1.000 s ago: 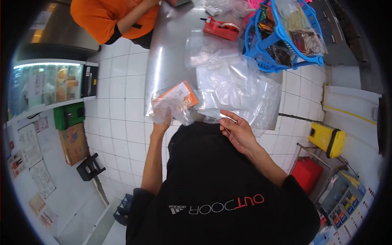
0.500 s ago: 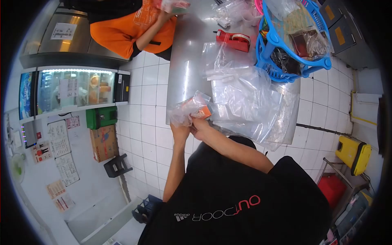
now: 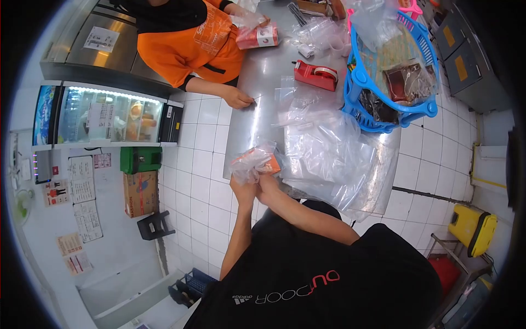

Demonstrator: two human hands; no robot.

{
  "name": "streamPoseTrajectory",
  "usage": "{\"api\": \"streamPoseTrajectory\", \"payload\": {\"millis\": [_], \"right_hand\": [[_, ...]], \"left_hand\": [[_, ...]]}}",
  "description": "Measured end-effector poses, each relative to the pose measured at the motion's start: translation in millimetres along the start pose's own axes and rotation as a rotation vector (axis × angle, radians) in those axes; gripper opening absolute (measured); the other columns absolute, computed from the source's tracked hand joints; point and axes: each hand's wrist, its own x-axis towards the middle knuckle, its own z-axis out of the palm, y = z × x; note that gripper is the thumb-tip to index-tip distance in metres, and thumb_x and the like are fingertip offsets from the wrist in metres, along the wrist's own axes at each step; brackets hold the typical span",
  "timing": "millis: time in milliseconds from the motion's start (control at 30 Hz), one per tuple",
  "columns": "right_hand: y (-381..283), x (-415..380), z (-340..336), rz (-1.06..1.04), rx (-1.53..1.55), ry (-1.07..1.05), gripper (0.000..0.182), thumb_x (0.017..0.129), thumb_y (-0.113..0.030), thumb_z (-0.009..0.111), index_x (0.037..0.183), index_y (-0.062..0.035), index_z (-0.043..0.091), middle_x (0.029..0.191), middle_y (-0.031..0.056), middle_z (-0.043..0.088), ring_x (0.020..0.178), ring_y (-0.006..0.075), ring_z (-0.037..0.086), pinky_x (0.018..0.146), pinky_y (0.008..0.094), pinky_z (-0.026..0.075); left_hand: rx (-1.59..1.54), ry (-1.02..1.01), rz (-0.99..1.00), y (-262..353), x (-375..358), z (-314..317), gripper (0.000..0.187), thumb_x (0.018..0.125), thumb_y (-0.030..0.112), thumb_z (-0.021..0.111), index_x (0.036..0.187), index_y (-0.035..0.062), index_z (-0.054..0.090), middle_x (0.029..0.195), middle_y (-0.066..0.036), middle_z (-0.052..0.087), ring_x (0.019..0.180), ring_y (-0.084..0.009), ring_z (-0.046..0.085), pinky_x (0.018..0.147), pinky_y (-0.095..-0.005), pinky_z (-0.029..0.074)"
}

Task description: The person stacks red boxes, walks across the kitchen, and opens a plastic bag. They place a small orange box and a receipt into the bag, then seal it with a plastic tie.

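An orange box (image 3: 269, 165) in a crumpled clear plastic bag (image 3: 249, 164) lies at the near left corner of the metal table (image 3: 241, 129). My left hand (image 3: 243, 189) is closed around the lower end of the bag. Beside it, my right hand (image 3: 266, 185) is closed at the lower edge of the box and bag, its fingertips partly hidden. Right of the box, flat clear plastic bags (image 3: 323, 148) are spread over the table. Beyond them stands a red tape dispenser (image 3: 315, 75).
Across the table, a co-worker in orange (image 3: 189, 46) holds a red-and-white box (image 3: 257, 37), the other hand at the table's left edge. A blue basket (image 3: 392, 98) with packed items stands at the table's right. A lit fridge (image 3: 109, 115) is at the left.
The co-worker has come further into view, one hand now at the table edge. The view has shifted slightly. My hands remain on the bagged box.
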Motion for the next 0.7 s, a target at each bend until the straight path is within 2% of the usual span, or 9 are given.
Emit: {"api": "streamPoseTrajectory", "payload": {"millis": [67, 167, 267, 367, 467, 567, 667, 700], "right_hand": [[0.3, -5.2, 0.7, 0.001, 0.021, 0.058, 0.024, 0.096, -0.006, 0.063, 0.119, -0.0095, 0.063, 0.114, 0.0038, 0.067, 0.101, 0.0159, 0.066, 0.082, 0.0302, 0.056], [-0.3, -7.3, -2.3, 0.040, -0.051, 0.192, 0.023, 0.096, -0.011, 0.065, 0.120, -0.0098, 0.063, 0.114, 0.0039, 0.068, 0.101, 0.0166, 0.066, 0.084, 0.0306, 0.056], [-11.7, -12.8, -9.3, 0.184, -0.048, -0.057, 0.027, 0.096, -0.016, 0.069, 0.121, -0.0094, 0.062, 0.116, 0.0047, 0.067, 0.103, 0.0174, 0.066, 0.086, 0.0313, 0.057], [-15.1, -10.0, -4.3, 0.090, -0.121, 0.015, 0.029, 0.095, -0.021, 0.070, 0.121, -0.0093, 0.062, 0.118, 0.0054, 0.067, 0.105, 0.0177, 0.066, 0.088, 0.0331, 0.057], [-16.1, -0.9, -2.1, 0.162, -0.182, -0.074, 0.029, 0.096, -0.022, 0.069, 0.122, -0.0099, 0.062, 0.118, 0.0049, 0.067, 0.107, 0.0176, 0.066, 0.090, 0.0347, 0.057], [-20.3, -15.8, 2.0, 0.171, -0.063, -0.211, 0.030, 0.096, -0.021, 0.069, 0.123, -0.0105, 0.062, 0.116, 0.0038, 0.067, 0.104, 0.0177, 0.066, 0.088, 0.0335, 0.057], [-24.2, -4.8, -15.8, 0.080, -0.244, -0.148, 0.030, 0.096, -0.019, 0.069, 0.123, -0.0085, 0.062, 0.114, 0.0036, 0.067, 0.102, 0.0180, 0.067, 0.087, 0.0334, 0.057], [-34.3, -34.2, -0.6, -0.087, -0.414, -0.112, 0.033, 0.093, -0.016, 0.070, 0.123, -0.0057, 0.062, 0.113, 0.0049, 0.067, 0.100, 0.0192, 0.067, 0.086, 0.0351, 0.056]], "left_hand": [[0.045, 0.004, 0.002, -1.7, 0.2, 1.1, 0.030, 0.086, 0.009, 0.065, 0.112, -0.0048, 0.066, 0.104, -0.013, 0.071, 0.092, -0.0220, 0.068, 0.083, -0.0350, 0.054], [-0.044, 0.029, 0.058, -6.5, -4.4, 5.5, 0.032, 0.084, 0.008, 0.067, 0.113, -0.0055, 0.064, 0.102, -0.014, 0.072, 0.090, -0.0221, 0.069, 0.083, -0.0350, 0.054], [0.023, 0.051, 0.100, -12.2, -3.2, 6.9, 0.034, 0.082, 0.007, 0.069, 0.113, -0.0059, 0.062, 0.102, -0.014, 0.071, 0.091, -0.0214, 0.068, 0.082, -0.0345, 0.054], [0.013, 0.080, 0.182, -16.1, -3.7, 12.5, 0.036, 0.079, 0.006, 0.070, 0.113, -0.0056, 0.061, 0.103, -0.013, 0.070, 0.092, -0.0211, 0.068, 0.083, -0.0345, 0.054], [-0.047, 0.153, 0.115, -11.3, -6.6, 10.7, 0.038, 0.078, 0.002, 0.067, 0.115, -0.0053, 0.061, 0.103, -0.012, 0.069, 0.097, -0.0198, 0.066, 0.086, -0.0335, 0.053], [0.071, 0.102, 0.238, 3.1, -2.9, 13.1, 0.034, 0.077, 0.005, 0.066, 0.110, -0.0036, 0.063, 0.100, -0.015, 0.069, 0.097, -0.0254, 0.066, 0.087, -0.0374, 0.052], [0.251, 0.130, 0.423, -13.9, -0.7, 12.1, 0.033, 0.076, 0.016, 0.069, 0.104, -0.0018, 0.065, 0.096, -0.018, 0.067, 0.093, -0.0332, 0.064, 0.083, -0.0425, 0.050], [0.255, 0.131, 0.393, -20.9, -2.6, 12.6, 0.037, 0.075, 0.027, 0.070, 0.100, -0.0004, 0.067, 0.095, -0.020, 0.066, 0.088, -0.0392, 0.062, 0.078, -0.0463, 0.048]]}}
